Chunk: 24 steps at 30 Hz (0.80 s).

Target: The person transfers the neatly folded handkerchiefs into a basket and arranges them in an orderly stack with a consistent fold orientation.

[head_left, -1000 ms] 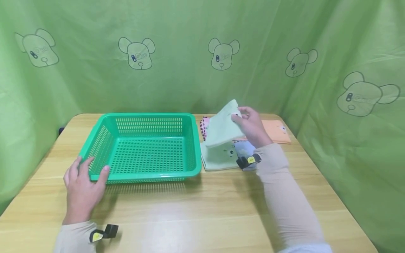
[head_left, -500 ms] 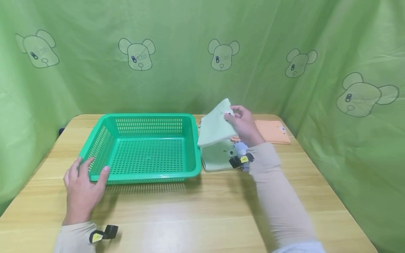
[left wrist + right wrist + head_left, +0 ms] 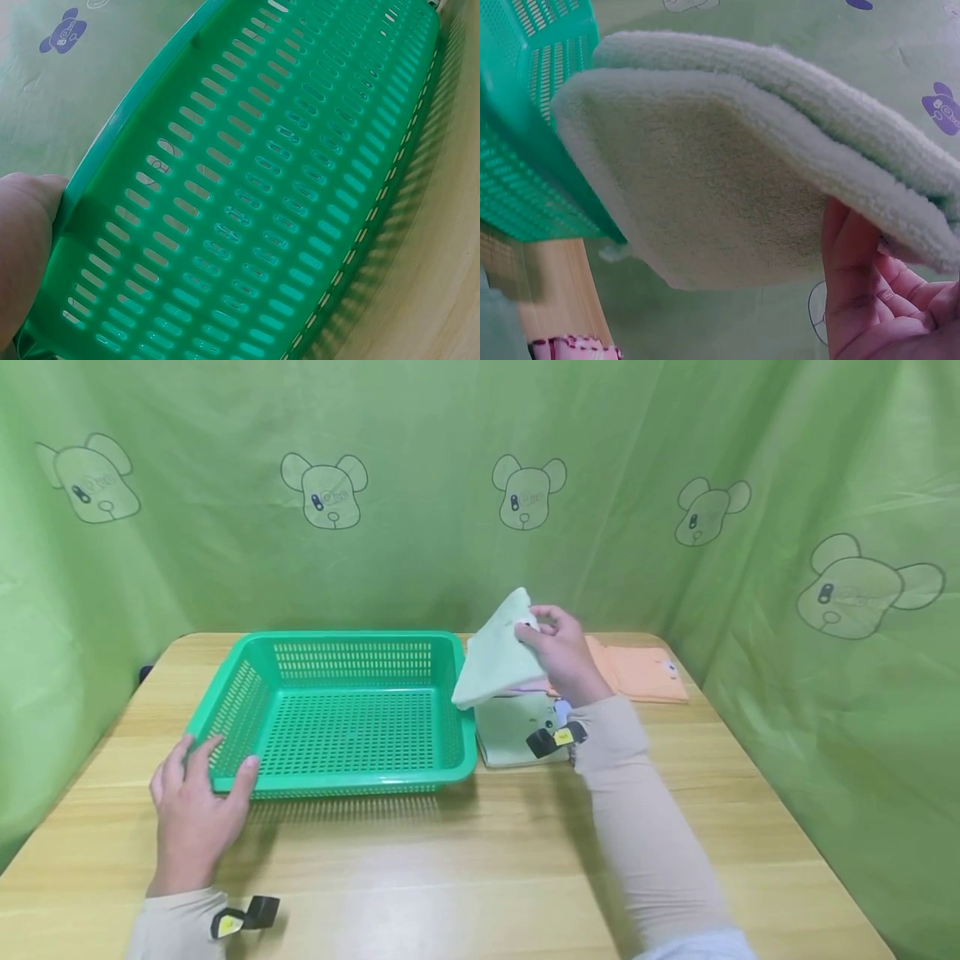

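Observation:
A pale green folded towel (image 3: 498, 652) hangs in the air from my right hand (image 3: 562, 647), which pinches its right end between thumb and fingers. Its left corner overlaps the right rim of a green plastic basket (image 3: 352, 774) in the head view. Up close in the right wrist view, the towel (image 3: 697, 172) shows two thick fluffy layers with the fingers (image 3: 851, 277) pressed to its underside. My left hand (image 3: 198, 810) grips the near left corner of the basket, fingertips over the left rim and thumb on the front rim. Nothing lies inside the basket.
Right of the basket lies another pale green folded towel (image 3: 510, 739) with a small printed face. Behind and beside it are orange folded towels (image 3: 645, 672), a pink one (image 3: 574, 349) with dark trim and a mostly covered blue one. Green curtains (image 3: 427, 568) surround the wooden table (image 3: 390, 877).
My right hand has moved left with the pale green towel, lifting it slightly and bringing its corner over the basket's right rim. The left hand and basket have stayed put.

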Available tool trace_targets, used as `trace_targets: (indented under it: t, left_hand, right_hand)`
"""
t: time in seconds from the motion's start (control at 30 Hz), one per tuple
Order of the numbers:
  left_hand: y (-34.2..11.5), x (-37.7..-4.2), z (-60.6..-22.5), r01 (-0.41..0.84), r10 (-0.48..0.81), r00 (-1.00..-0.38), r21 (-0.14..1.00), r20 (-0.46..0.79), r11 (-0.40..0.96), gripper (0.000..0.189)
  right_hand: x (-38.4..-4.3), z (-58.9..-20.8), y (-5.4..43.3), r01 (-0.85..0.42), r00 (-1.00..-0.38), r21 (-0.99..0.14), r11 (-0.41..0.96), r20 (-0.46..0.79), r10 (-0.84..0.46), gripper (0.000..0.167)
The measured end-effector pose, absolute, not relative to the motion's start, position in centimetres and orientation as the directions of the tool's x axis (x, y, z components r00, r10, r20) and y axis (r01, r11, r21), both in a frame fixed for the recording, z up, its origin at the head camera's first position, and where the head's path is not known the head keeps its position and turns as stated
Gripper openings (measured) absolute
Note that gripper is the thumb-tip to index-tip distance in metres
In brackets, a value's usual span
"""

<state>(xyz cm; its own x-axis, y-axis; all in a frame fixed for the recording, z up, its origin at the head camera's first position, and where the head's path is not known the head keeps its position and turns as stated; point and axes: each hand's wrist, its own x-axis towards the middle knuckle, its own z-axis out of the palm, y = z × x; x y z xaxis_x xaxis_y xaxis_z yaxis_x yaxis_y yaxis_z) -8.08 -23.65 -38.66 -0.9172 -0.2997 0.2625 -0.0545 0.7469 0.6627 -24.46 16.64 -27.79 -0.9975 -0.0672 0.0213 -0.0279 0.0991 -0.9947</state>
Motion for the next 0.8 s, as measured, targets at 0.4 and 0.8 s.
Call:
trace_targets:
  t: [0.4, 0.8]
  left_hand:
    - [-23.5, -8.1, -38.4, -0.048, -0.3, -0.915, 0.665, 0.27, 0.745, 0.066]
    - [-23.5, -7.9, -38.5, -0.055, -0.3, -0.918, 0.668, 0.258, 0.742, 0.065]
  right_hand:
    - [-24.8, -27.4, 14.6, -0.014, -0.996, -1.0, -0.018, 0.015, -0.09, 0.04]
    - [-25.2, -27.7, 12.3, 0.029, -0.994, -0.996, -0.084, -0.02, -0.105, 0.039]
